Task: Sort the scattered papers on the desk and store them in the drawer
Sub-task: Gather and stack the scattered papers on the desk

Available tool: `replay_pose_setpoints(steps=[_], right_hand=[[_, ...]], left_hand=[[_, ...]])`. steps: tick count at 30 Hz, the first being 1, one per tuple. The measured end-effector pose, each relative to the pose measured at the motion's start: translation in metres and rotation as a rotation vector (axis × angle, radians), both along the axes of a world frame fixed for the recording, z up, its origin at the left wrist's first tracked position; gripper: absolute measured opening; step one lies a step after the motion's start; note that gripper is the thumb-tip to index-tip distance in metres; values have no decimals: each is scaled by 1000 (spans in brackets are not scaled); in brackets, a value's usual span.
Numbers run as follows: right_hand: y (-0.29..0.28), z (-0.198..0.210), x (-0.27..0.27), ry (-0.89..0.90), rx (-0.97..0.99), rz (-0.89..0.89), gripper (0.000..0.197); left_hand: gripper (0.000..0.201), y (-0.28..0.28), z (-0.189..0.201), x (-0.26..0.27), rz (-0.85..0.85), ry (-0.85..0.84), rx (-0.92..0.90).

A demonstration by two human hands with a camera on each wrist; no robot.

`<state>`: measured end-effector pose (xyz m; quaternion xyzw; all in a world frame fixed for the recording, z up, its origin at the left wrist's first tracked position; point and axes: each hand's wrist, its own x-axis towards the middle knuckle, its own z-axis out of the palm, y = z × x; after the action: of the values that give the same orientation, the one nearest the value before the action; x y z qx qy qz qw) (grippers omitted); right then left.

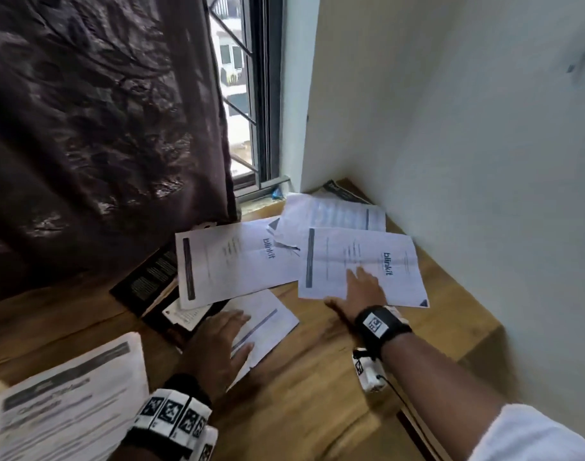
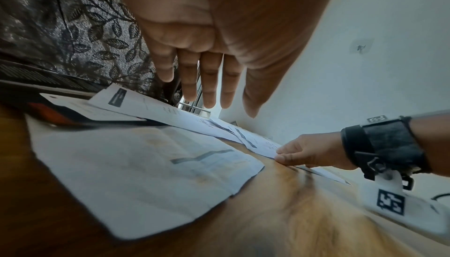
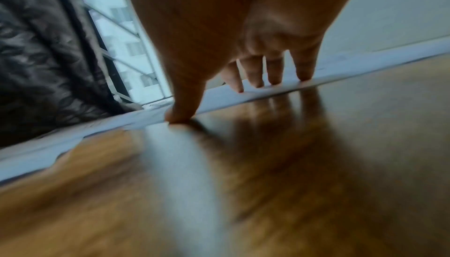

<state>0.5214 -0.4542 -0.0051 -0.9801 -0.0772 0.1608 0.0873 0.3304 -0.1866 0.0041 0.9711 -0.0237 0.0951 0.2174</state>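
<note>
Several white printed sheets lie scattered on the wooden desk. My right hand rests on the right-hand "blinkit" sheet; its straight fingers press their tips on the paper and the thumb touches the sheet's near edge. My left hand hovers, fingers straight, just above a smaller folded sheet and holds nothing; the left wrist view shows the fingers clear of that sheet. Another "blinkit" sheet lies in the middle and one more sits in the back corner. No drawer is in view.
A black book and a small white card lie partly under the middle sheet. A further printed sheet lies at the near left. A dark patterned curtain hangs on the left, the window behind, a white wall on the right.
</note>
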Motion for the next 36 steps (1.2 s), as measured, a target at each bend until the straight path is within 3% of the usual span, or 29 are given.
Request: replay_pose_setpoints(steps=[4, 5, 9, 12, 14, 16, 18, 20, 23, 25, 27, 29, 31, 32, 34, 36], right_hand=[[9, 6, -9, -85, -76, 145, 38], [10, 11, -10, -104, -77, 164, 33], [9, 34, -18, -139, 91, 77, 45], [11, 49, -34, -351, 311, 123, 47], [19, 59, -48, -486, 511, 287, 47], [37, 68, -66, -598, 607, 542, 46], [59, 77, -82, -697, 603, 734, 38], [86, 82, -103, -742, 590, 885, 31], [125, 86, -136, -768, 608, 1075, 26], [148, 84, -157, -749, 631, 1163, 26], [170, 80, -180, -703, 622, 1197, 29], [187, 70, -198, -615, 649, 1122, 36], [201, 58, -211, -482, 731, 869, 40], [204, 52, -215, -346, 787, 688, 43], [213, 48, -234, 96, 898, 333, 46], [220, 48, -254, 471, 1011, 30, 22]], left_hand=[[50, -7, -1, 9, 18, -3, -31], [50, -8, -2, 10, 27, -8, -48], [55, -2, 13, 5, 91, 13, -231], [57, 15, 32, -7, 198, 69, -438], [51, 32, 41, -19, 310, 151, -622], [59, 51, 54, -35, 353, 131, -798], [70, 62, 73, -47, 378, 92, -1035], [65, 85, 84, -67, 537, 60, -1321], [92, 125, 85, -108, 578, 188, -1644], [91, 140, 86, -139, 564, 259, -1568], [81, 146, 83, -170, 548, 261, -1357], [79, 153, 69, -195, 526, 298, -1115], [50, 161, 54, -221, 475, 340, -971], [41, 164, 42, -230, 459, 357, -935], [44, 166, 31, -246, 467, 367, -868], [43, 163, 20, -258, 514, 280, -925]])
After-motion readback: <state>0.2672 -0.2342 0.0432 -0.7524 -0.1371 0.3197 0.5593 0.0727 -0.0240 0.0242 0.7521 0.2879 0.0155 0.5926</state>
